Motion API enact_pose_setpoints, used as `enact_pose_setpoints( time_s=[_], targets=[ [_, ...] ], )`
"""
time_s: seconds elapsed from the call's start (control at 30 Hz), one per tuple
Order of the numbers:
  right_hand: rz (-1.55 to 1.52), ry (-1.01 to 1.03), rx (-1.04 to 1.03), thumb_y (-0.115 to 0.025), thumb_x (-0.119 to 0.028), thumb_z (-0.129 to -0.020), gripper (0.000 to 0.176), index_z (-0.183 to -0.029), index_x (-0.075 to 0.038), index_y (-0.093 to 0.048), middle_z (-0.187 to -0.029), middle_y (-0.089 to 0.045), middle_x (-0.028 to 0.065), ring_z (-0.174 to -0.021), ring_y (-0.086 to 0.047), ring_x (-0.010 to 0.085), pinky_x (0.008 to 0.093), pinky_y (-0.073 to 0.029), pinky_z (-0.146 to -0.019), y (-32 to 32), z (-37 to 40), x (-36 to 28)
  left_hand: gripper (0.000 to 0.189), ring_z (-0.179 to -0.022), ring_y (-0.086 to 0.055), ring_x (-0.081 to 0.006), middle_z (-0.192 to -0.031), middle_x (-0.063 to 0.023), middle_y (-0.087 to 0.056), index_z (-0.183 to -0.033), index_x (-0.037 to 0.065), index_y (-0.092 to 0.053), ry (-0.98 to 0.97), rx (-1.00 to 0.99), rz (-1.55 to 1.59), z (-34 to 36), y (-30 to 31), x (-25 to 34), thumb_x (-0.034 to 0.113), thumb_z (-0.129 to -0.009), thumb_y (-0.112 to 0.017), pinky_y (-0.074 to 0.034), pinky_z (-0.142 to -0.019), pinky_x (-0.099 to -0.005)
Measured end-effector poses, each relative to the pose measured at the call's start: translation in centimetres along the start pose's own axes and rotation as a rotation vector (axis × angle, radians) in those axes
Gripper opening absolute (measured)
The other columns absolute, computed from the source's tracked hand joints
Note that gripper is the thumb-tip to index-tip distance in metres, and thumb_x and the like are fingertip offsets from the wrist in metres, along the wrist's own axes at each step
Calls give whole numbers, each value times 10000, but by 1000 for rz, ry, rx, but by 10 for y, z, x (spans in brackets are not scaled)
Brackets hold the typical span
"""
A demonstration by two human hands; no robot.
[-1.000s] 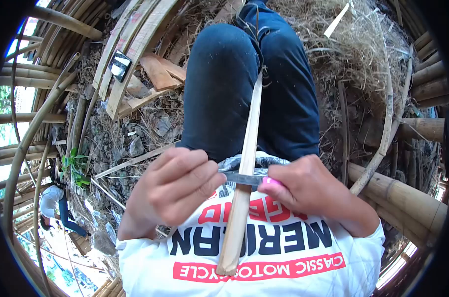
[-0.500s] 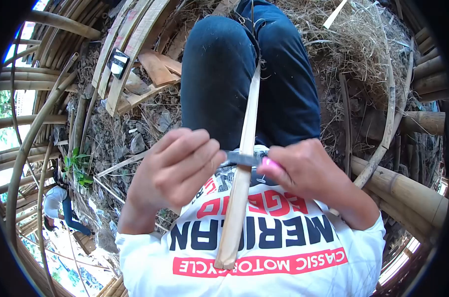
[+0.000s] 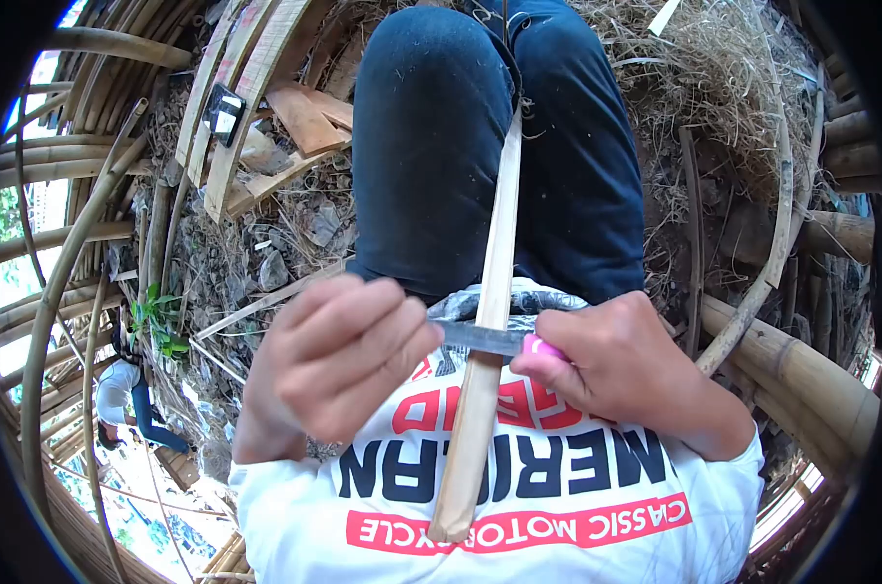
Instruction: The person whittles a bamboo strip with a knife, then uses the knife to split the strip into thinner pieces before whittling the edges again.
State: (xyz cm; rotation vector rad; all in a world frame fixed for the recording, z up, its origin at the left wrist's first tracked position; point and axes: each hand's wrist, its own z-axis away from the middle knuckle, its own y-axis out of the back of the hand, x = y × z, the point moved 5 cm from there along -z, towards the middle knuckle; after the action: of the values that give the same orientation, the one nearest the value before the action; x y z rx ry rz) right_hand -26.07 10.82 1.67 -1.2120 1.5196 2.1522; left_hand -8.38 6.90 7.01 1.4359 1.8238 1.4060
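A long pale strip of wood or bamboo [image 3: 500, 224] runs from between my knees down over the front of my shirt. Across its upper face lies a knife [image 3: 485, 338], its grey blade crosswise to the strip. My right hand [image 3: 601, 355] is wrapped around the knife's pink handle. On the other side, my left hand [image 3: 348, 350] has its fingers curled closed at the blade's far end, pinching the tip; the exact contact is hidden behind the fingers. The strip's cut lower end rests against my shirt.
Several sawn planks [image 3: 236, 88] lie at upper left with a phone [image 3: 225, 114] on them. Dry shavings [image 3: 713, 88] heap at upper right. Thick bamboo poles [image 3: 801, 375] stand close at right. Another person [image 3: 125, 394] is bent over at far left.
Both hands and the knife appear slightly lower in the view, the blade still across the strip. The whole view has shifted a little; both grips look the same.
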Motion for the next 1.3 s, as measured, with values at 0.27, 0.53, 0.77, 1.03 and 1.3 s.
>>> enact_pose_setpoints(
  time_s=[0.27, 0.53, 0.77, 1.03, 1.3],
  targets=[
    [-60, -111, 43, -565, -437, -913, 449, -660, -70, -622, -497, -549, 120, -470, -572, 321, 403, -442, -471, -6, -18, 30, 224, -823, -616, -253, -807, -82, -648, -801, 3, -672, -17, -7, 1, -3, -21, -18, 39, -585, -720, -506, -670, -359],
    [-71, 6, -40, -593, -451, -888, 441, -644, -84, -596, -495, -552, 104, -433, -569, 284, 392, -439, -437, -4, -5, 3, 233, -862, -619, -214, -838, -87, -665, -816, -12, -699, 79, -89, 40, 13, 4, 7, 47, -591, -696, -516, -695, -320],
    [24, -53, 63, -577, -451, -898, 453, -649, -74, -604, -508, -558, 126, -465, -572, 321, 403, -433, -451, -6, -23, 33, 200, -799, -613, -246, -797, -81, -643, -774, -2, -672, 25, 53, 21, 7, -33, -25, 22, -587, -737, -494, -654, -354],
    [-77, 5, -59, -571, -444, -903, 451, -639, -80, -607, -504, -551, 126, -447, -565, 319, 404, -443, -458, -4, -10, 9, 155, -789, -610, -221, -760, -62, -651, -737, 14, -686, 110, -3, 26, 16, -3, 3, 50, -592, -726, -507, -642, -344],
    [32, -72, 33, -566, -435, -905, 444, -659, -69, -623, -510, -554, 141, -487, -582, 330, 423, -439, -477, -2, -28, 37, 240, -886, -612, -244, -870, -102, -658, -842, -36, -669, 11, 3, 27, 7, -33, -29, 61, -625, -703, -521, -739, -370]
  ],
)
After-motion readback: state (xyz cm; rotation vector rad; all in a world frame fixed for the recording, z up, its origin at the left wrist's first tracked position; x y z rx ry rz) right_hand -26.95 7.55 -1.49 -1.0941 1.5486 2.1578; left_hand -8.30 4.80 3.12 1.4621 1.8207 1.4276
